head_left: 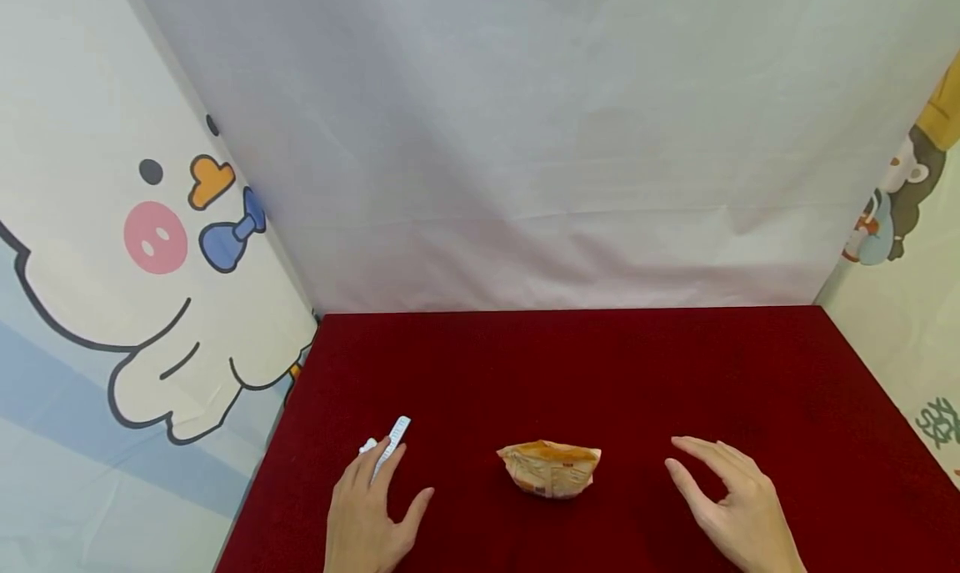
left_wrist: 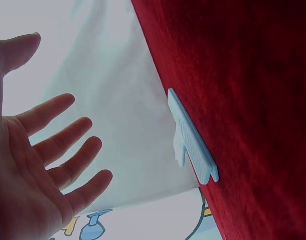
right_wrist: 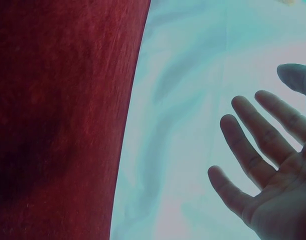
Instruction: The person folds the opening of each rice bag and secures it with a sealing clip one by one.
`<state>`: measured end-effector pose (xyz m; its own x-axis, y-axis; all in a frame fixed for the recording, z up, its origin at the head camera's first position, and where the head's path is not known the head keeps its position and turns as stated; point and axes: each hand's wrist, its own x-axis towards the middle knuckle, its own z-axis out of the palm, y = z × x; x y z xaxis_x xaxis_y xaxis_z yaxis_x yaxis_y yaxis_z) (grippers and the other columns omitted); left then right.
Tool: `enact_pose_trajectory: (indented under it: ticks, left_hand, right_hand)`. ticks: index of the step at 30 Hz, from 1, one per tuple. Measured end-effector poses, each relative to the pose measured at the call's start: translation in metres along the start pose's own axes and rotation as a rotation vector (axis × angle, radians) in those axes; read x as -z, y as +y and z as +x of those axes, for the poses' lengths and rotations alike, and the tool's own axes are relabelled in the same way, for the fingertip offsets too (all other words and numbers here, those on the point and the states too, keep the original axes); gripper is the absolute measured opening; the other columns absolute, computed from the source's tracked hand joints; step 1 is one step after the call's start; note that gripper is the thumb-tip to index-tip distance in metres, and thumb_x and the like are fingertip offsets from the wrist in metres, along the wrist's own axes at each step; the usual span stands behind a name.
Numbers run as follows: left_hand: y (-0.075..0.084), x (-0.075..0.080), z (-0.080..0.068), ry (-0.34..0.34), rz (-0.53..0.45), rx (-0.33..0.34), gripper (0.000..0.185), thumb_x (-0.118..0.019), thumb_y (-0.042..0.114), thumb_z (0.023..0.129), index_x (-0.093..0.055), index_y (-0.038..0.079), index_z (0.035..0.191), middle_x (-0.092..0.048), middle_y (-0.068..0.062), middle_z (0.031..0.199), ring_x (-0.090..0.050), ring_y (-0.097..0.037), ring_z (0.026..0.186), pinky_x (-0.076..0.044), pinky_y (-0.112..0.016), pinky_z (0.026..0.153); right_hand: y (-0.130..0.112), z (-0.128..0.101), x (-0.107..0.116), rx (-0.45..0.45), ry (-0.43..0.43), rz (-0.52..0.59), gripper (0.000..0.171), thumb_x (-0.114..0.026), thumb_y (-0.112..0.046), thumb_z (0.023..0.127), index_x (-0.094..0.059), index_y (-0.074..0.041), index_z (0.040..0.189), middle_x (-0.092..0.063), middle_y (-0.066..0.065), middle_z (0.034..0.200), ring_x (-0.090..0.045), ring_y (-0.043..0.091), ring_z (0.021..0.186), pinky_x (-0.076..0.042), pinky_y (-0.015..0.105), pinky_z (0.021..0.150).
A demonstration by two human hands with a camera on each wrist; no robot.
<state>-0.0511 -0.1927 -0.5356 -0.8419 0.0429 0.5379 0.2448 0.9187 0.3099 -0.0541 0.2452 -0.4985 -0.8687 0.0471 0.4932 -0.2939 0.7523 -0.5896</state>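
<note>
My left hand (head_left: pixel 367 506) is held above the table's left front part with its fingers spread, holding nothing. Beyond its fingertips lies a pale blue, long, ridged plastic clip (head_left: pixel 394 439), partly hidden by the fingers in the head view. In the left wrist view the clip (left_wrist: pixel 190 137) shows a small side tab and lies apart from the hand (left_wrist: pixel 38 175). Between both hands sits a beige and orange food packet (head_left: pixel 551 471), its top edge facing away. To its right, my right hand (head_left: pixel 738 502) has relaxed fingers, thumb apart, and nothing in its grasp.
A dark red cloth covers the table (head_left: pixel 570 373). White fabric (head_left: pixel 555 139) hangs along the back edge. Printed cartoon curtains stand at the left (head_left: pixel 82 181) and the right (head_left: pixel 900 323).
</note>
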Motion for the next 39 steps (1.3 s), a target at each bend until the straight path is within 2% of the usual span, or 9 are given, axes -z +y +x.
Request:
enact_pose_trajectory:
  ticks: [3,10,17,22,26,33,39]
  left_hand:
    - [0.001,-0.001,-0.001,-0.004,0.0,0.007,0.064,-0.091,0.04,0.077,-0.073,0.007,0.13,-0.07,-0.017,0.135,-0.066,-0.042,0.121,-0.059,-0.064,0.088]
    - [0.003,0.0,0.0,-0.01,-0.002,0.01,0.063,-0.09,0.04,0.078,-0.074,0.007,0.13,-0.071,-0.017,0.134,-0.066,-0.04,0.12,-0.06,-0.063,0.088]
    - [0.005,0.0,0.002,-0.025,0.0,0.012,0.063,-0.09,0.041,0.079,-0.073,0.008,0.13,-0.07,-0.017,0.134,-0.065,-0.04,0.12,-0.059,-0.063,0.091]
    - [0.006,0.0,0.002,-0.032,0.002,-0.001,0.063,-0.089,0.042,0.079,-0.073,0.009,0.131,-0.07,-0.016,0.136,-0.065,-0.04,0.121,-0.059,-0.063,0.093]
    - [0.008,-0.001,0.003,-0.017,-0.009,-0.02,0.063,-0.089,0.042,0.079,-0.074,0.009,0.13,-0.069,-0.016,0.138,-0.065,-0.04,0.12,-0.058,-0.063,0.093]
    - [0.012,-0.005,0.002,-0.011,-0.026,-0.043,0.063,-0.09,0.041,0.079,-0.074,0.009,0.131,-0.069,-0.016,0.138,-0.066,-0.041,0.12,-0.059,-0.063,0.091]
    - [0.015,-0.007,0.001,-0.026,-0.018,-0.045,0.064,-0.09,0.043,0.079,-0.074,0.009,0.13,-0.069,-0.015,0.138,-0.066,-0.039,0.12,-0.059,-0.061,0.092]
  right_hand:
    - [-0.001,0.0,-0.001,0.007,-0.001,0.001,0.034,-0.088,-0.009,0.086,-0.08,-0.018,0.118,-0.081,0.005,0.117,-0.068,0.006,0.107,-0.025,-0.004,0.108]
    - [-0.002,0.001,-0.003,0.042,0.014,0.016,0.036,-0.088,-0.006,0.083,-0.081,-0.018,0.116,-0.081,0.005,0.115,-0.065,0.0,0.107,-0.026,-0.002,0.109]
    - [-0.003,0.004,-0.003,0.065,0.019,0.011,0.036,-0.089,-0.004,0.082,-0.081,-0.016,0.115,-0.081,0.006,0.114,-0.068,0.008,0.106,-0.027,-0.001,0.11]
    - [-0.004,0.004,-0.005,0.079,0.015,0.02,0.038,-0.089,-0.003,0.081,-0.081,-0.016,0.115,-0.081,0.006,0.114,-0.068,0.008,0.106,-0.027,0.0,0.111]
    - [-0.005,0.005,-0.006,0.112,0.021,0.04,0.04,-0.089,0.0,0.079,-0.081,-0.016,0.115,-0.081,0.006,0.113,-0.068,0.004,0.107,-0.029,0.001,0.112]
    - [-0.001,0.008,-0.006,0.15,0.035,0.073,0.043,-0.088,0.005,0.077,-0.081,-0.013,0.115,-0.081,0.011,0.112,-0.06,-0.012,0.115,-0.032,0.003,0.114]
    - [0.0,0.009,-0.006,0.158,0.023,0.076,0.044,-0.088,0.004,0.077,-0.081,-0.015,0.115,-0.081,0.01,0.112,-0.061,-0.01,0.114,-0.033,0.003,0.113]
